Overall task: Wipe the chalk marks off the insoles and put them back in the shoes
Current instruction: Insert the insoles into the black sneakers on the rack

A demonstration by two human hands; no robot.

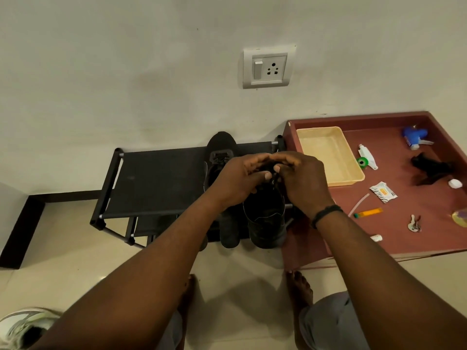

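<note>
A black shoe (266, 223) is seen standing at the right end of the black shoe rack (156, 183), its heel overhanging the rack's front edge and its opening turned up. Both hands are held together over its tongue and laces: the left hand (240, 180) and the right hand (300, 180) have curled fingers meeting at the lace area, and something dark appears to be pinched between them, though what exactly is gripped cannot be told. A black band (326, 214) is worn on the right wrist. A second black shoe (219, 155) is placed just beside the first, toward the rack's back edge, with its toe against the wall. A dark insole (228, 232) is seen lying lengthwise between the two shoes, projecting past the front edge.

To the right of the rack, a reddish-brown table (353, 238) carries a cream tray (331, 155) at its back left corner, a blue spray head (415, 137) near the back edge, a black cloth (430, 170) toward the right edge, and keys (414, 224) near the front.
</note>
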